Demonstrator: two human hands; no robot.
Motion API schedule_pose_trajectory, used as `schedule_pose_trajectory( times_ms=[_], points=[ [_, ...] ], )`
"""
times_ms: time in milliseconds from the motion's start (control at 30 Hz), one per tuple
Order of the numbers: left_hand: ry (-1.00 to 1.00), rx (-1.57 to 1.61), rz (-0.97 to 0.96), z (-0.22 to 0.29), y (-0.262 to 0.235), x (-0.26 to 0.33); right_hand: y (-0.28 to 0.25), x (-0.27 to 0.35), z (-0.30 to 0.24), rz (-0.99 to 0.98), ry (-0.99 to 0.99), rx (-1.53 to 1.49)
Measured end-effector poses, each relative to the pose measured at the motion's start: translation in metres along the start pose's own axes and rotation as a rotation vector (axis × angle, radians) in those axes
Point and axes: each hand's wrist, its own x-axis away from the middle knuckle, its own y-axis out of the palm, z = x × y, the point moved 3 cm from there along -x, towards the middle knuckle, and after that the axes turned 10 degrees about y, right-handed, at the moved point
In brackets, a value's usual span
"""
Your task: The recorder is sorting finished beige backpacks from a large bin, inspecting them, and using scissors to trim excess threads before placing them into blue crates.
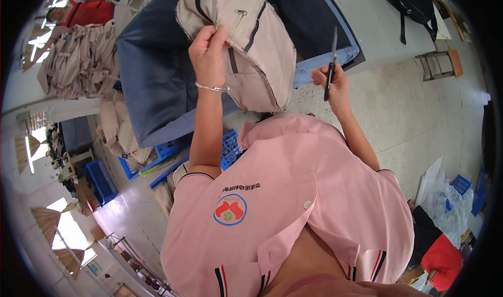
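Beige bag (pixel 251 40) held up in front of the person, above a dark blue fabric sheet (pixel 157 72) spread over the table. Bag material: woven canvas-like cloth, soft, unstuffed, sagging into a rounded trapezoid. 2 dark zipper lines cross its face, 1 at the upper left and 1 running diagonally on the right; a small metal zipper pull (pixel 240 12) hangs near the top. Edges look raw along the lower seam.

Left hand (pixel 208 48): fingers curled closed, pinching the bag's left edge near a dark strap end; the bag hangs from this grip. Thin metal bracelet (pixel 212 87) on the wrist, smooth and shiny.

Right hand (pixel 330 79): closed around the dark handles of slim scissors (pixel 331 61), blades pointing up, narrow and metallic (whether the blades are parted cannot be told). Scissors stand just beside the bag's right edge, not touching it.

Surroundings: pink polo shirt (pixel 293 192) on the person, matte knit, 1 white button, round red-and-green emblem on the chest. Blue plastic crates (pixel 167 155) with lattice walls sit on the speckled floor under the table. Stack of similar beige cloth pieces (pixel 78 61) at upper left, crumpled. Black backpack (pixel 411 3) lies on a pale table at upper right; small wooden stool (pixel 440 64) near it.
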Motion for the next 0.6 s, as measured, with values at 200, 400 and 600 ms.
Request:
schedule_pose_trajectory(
  times_ms=[200,400,600],
  points=[
    [-0.094,0.051,0.037,-0.011,0.034,-0.008,0.049,0.022,-0.038,-0.052,-0.318,0.283],
    [-0.131,0.108,0.015,-0.016,0.054,-0.005,0.053,-0.021,-0.026,0.126,-0.304,0.307],
    [0.163,-0.062,-0.211,0.036,0.052,-0.025,0.047,-0.022,-0.074,-0.194,-0.162,-0.053]
  ],
)
